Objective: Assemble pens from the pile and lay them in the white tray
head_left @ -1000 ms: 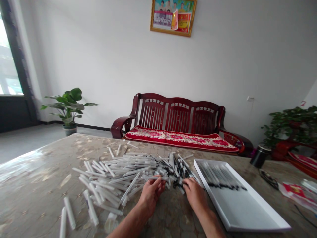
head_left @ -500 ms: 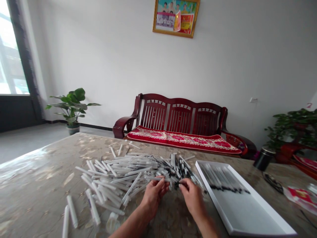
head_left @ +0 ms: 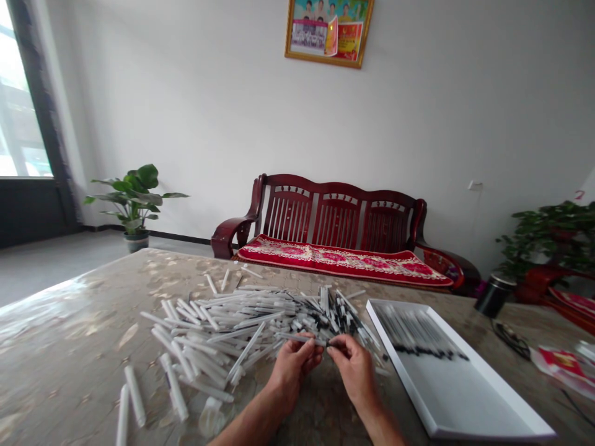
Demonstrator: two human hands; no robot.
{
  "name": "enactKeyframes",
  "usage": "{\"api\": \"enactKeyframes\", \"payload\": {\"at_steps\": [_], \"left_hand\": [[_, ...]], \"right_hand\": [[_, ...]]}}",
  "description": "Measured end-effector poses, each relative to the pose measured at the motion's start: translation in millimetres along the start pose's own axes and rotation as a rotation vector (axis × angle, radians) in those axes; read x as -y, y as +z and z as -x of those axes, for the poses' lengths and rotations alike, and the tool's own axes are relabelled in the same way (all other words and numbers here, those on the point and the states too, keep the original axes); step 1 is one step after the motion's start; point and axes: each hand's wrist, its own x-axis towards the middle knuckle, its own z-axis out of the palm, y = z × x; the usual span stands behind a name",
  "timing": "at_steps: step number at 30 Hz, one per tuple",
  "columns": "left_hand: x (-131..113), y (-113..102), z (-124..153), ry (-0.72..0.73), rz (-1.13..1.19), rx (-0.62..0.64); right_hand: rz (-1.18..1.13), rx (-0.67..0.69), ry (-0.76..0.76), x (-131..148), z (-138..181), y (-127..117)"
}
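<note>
A big heap of clear pen barrels and black refills (head_left: 260, 322) lies spread over the brown marbled table (head_left: 69, 347). Just in front of the heap, my left hand (head_left: 292, 368) pinches a clear pen barrel (head_left: 302, 339) that lies roughly level. My right hand (head_left: 354, 370) meets it from the right, fingertips pinched on the barrel's dark right end. Both hands hover a little above the table. To their right sits a white tray (head_left: 465, 402) with a row of assembled pens (head_left: 418, 334) at its far end.
Loose white caps (head_left: 132, 387) lie at the table's near left. A black cup (head_left: 493, 295), a dark cord (head_left: 511, 344) and a red packet (head_left: 562, 362) sit at the right. Beyond the table stand a red wooden bench (head_left: 339, 241) and potted plants (head_left: 132, 198).
My hands drew back from the heap and came together, the left now holding a clear barrel and the right pinching its end. The camera shifted slightly.
</note>
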Motion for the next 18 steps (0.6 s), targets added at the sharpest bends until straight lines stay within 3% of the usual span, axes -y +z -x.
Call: {"api": "enactKeyframes", "payload": {"at_steps": [5,11,18], "left_hand": [[-0.2,0.3,0.3,0.019,-0.034,0.008],[-0.5,2.6,3.7,0.009,-0.020,0.005],[1.7,3.7,4.5,0.017,0.006,-0.016]], "right_hand": [[-0.043,-0.030,-0.015,2.6,1.4,1.4],[-0.166,-0.024,0.095,2.5,1.0,5.9],[-0.053,-0.003,0.061,7.8,4.7,11.3]]}}
